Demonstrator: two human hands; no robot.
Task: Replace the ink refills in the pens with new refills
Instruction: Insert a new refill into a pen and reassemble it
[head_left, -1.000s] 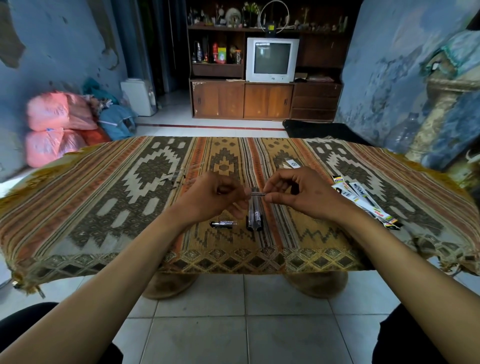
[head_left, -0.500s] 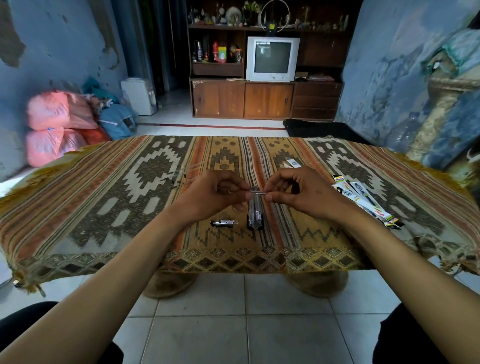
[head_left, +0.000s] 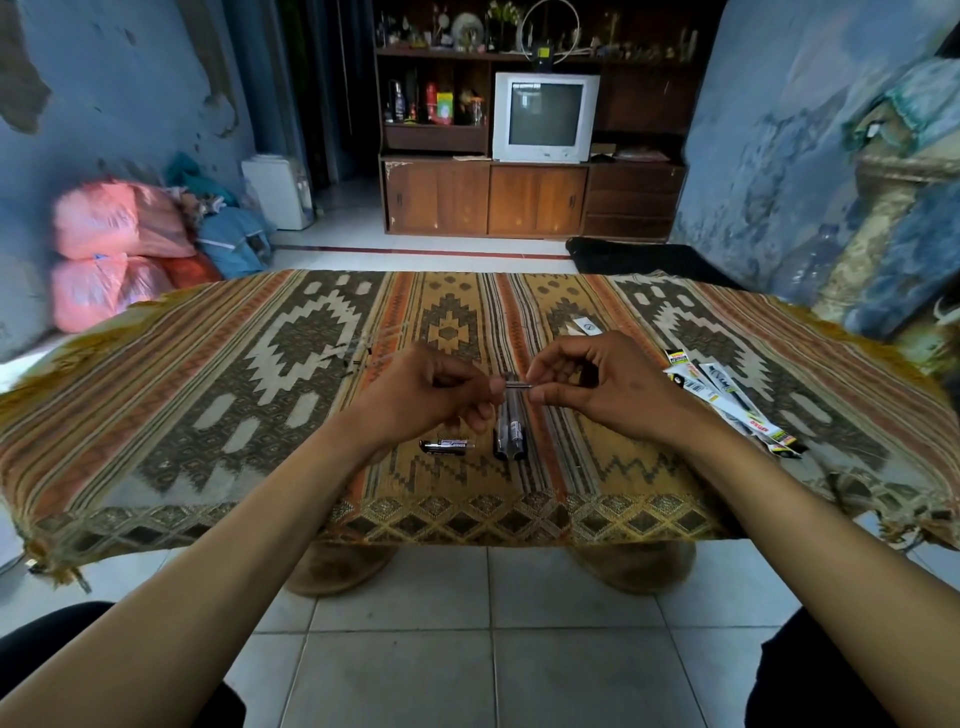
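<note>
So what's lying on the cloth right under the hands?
Under the left hand and right hand, two dark pens lie side by side on the cloth; their far ends are hidden behind the fingers.

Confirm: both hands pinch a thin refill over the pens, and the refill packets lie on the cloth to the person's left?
Not quite. The head view shows the refill packets on the person's right. The rest holds: left hand and right hand pinch the thin refill above the pens.
</note>
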